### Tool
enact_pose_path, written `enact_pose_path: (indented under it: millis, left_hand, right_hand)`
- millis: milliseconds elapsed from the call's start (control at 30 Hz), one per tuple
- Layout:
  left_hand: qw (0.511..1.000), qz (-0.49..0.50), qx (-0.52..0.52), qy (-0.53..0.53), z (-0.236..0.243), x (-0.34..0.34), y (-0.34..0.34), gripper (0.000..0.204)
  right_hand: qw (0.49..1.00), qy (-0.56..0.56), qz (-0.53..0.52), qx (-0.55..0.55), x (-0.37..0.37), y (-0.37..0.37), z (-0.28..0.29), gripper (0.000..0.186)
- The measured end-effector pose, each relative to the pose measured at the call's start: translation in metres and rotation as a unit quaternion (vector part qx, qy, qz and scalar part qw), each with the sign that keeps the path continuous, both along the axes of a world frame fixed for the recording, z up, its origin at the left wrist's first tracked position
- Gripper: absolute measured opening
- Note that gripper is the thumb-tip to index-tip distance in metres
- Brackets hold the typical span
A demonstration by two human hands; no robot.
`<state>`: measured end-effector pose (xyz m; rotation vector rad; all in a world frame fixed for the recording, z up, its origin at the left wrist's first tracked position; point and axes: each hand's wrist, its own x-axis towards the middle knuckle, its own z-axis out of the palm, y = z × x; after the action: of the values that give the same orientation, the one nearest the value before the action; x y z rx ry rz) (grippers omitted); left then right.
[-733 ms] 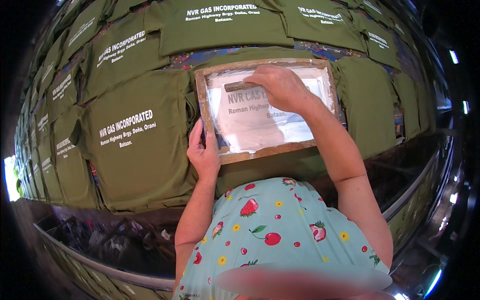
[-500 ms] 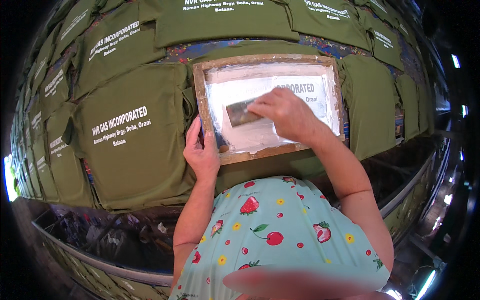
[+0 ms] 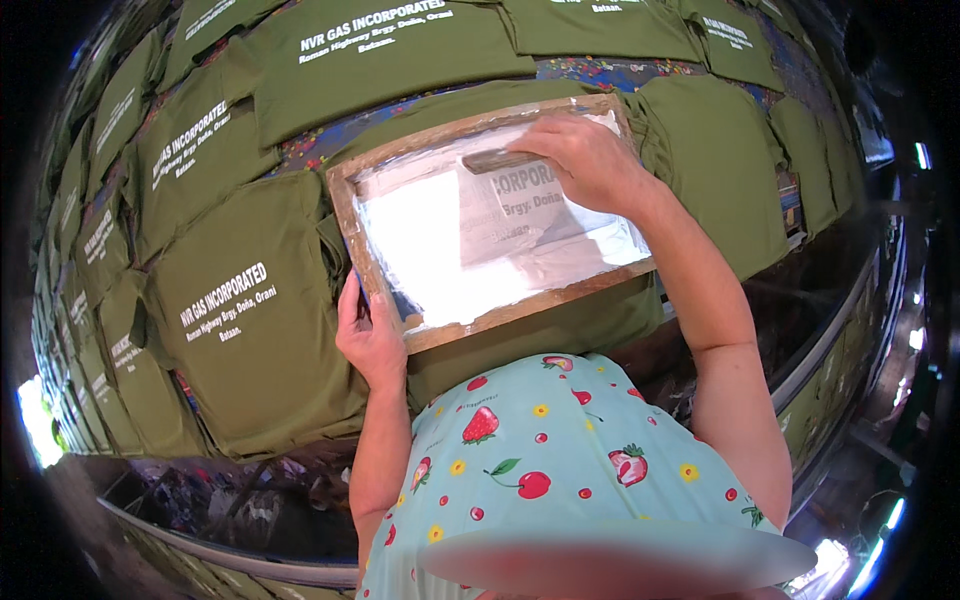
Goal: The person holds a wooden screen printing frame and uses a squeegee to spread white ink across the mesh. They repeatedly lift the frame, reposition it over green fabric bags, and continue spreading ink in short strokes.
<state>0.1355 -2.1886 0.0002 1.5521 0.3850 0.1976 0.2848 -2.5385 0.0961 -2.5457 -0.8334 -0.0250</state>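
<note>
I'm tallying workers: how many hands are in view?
2: the left hand against the wooden frame near its lower left corner, the right hand gripping a flat tool over the screen. No others show.

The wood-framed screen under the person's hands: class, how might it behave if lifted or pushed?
The wood-framed screen would probably lift as one stiff piece, since its rails form a closed rectangle. Its white sheet may give slightly under pressure, being stretched across the opening. Pushed sideways, it seems likelier to drag the green shirt beneath than tip, being broad and low.
</note>
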Motion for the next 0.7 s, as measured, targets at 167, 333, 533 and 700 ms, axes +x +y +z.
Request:
enact_pose_path:
  millis: [167,333,533,700]
  left_hand:
    - [1.000,0.004,0.016,0.014,0.004,-0.001,0.000,0.050]
    - [1.000,0.009,0.003,0.019,0.005,-0.003,0.000,0.051]
    - [1.000,0.012,0.006,0.019,0.007,-0.002,0.001,0.052]
    - [0.999,0.011,0.026,0.023,0.010,-0.002,-0.001,0.050]
  right_hand:
    - [0.998,-0.026,0.051,0.015,-0.044,-0.006,-0.016,0.039]
    - [0.998,0.002,0.043,0.042,-0.109,-0.008,-0.002,0.033]
    - [0.989,0.130,0.065,0.023,-0.060,-0.069,0.024,0.038]
    - [1.000,-0.018,-0.004,0.018,0.010,-0.082,0.002,0.034]
